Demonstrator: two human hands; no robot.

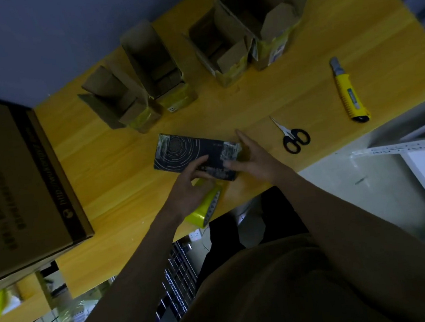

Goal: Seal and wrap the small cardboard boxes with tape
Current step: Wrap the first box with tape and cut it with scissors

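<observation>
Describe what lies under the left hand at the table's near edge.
A yellow tape roll lies under the left hand, beside the dark box. The hand covers its upper part.

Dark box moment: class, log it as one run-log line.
left hand: on dark box, tape roll under it | right hand: fingers on box end | scissors, knife: idle
</observation>
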